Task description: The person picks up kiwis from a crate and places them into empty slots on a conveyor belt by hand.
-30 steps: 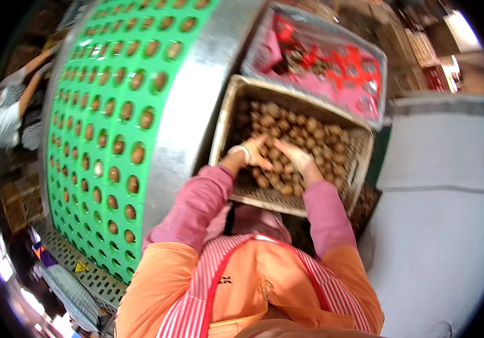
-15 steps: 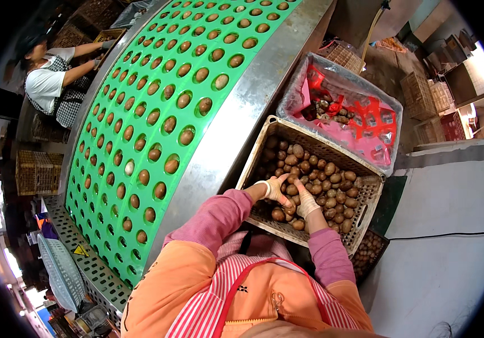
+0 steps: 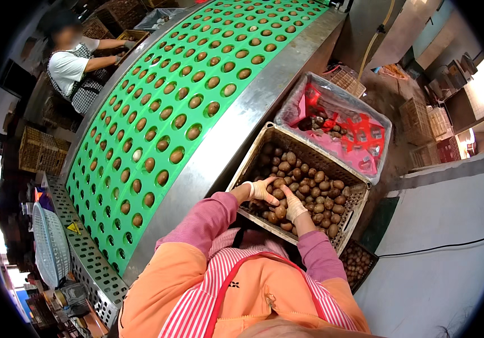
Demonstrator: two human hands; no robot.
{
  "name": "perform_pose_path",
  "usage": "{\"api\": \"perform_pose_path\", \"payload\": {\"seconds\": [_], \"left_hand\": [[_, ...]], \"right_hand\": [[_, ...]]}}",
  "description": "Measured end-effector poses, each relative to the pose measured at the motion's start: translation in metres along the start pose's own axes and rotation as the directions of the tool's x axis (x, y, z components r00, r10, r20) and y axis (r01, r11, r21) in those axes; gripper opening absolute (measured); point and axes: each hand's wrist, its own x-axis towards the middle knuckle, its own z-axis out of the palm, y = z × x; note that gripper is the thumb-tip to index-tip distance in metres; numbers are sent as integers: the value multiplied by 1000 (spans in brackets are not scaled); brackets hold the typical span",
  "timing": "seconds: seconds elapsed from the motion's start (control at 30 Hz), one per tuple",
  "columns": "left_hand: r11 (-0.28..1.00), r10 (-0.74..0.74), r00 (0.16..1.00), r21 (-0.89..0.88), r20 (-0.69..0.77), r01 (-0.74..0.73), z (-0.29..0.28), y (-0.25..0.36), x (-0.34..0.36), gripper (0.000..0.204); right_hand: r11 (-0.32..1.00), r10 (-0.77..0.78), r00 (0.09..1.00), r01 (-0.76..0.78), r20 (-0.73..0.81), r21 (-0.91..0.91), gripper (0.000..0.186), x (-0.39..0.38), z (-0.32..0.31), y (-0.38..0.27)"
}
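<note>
A pale plastic crate (image 3: pixel 360 211) in front of me holds many brown eggs (image 3: pixel 318 194). My left hand (image 3: pixel 263 191), in a whitish glove with the fingers bare, is curled around eggs at the crate's near left part. Beside it my right hand (image 3: pixel 293 205), gloved the same way, closes on eggs from the other side. Several eggs lie between the two hands, and some fingertips are hidden among them. To the left, a green conveyor (image 3: pixel 157 115) with rows of round cups carries single eggs, a few of them paler; some near cups hold no egg.
A broad metal edge (image 3: pixel 219 152) runs between conveyor and crate. Behind the crate stands a plastic-lined bin (image 3: pixel 385 146) with red and pink packaging. A darker crate of eggs (image 3: pixel 360 262) sits low at right. Across the conveyor, a co-worker (image 3: pixel 76 67) reaches into a crate.
The whole view has shifted and turned slightly. My hands stay in the crate, with their fingers drawn up around eggs rather than pushed down among them.
</note>
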Motion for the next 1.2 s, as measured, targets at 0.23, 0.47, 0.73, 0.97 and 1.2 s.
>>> {"api": "perform_pose_path", "payload": {"seconds": [0.23,0.47,0.73,0.97,1.2], "left_hand": [[937,10,997,-347,-78,-37,19,15,-30,121],[913,216,959,-309,-183,-265,22,51,-28,114],[680,583,695,-214,-420,-701,-22,54,-109,110],[555,459,559,-269,-691,-787,-82,-10,-272,105],[661,124,154,-34,-980,-749,-85,-182,-410,106]], "right_hand": [[999,-25,997,28,67,-37,63,-22,13,-7],[984,-171,963,179,206,-18,61,-34,11,-50],[836,-361,837,486,412,-256,50,-86,133,-57],[811,-20,756,395,655,-431,41,-54,300,15],[626,361,607,405,708,-666,50,-38,441,207]]}}
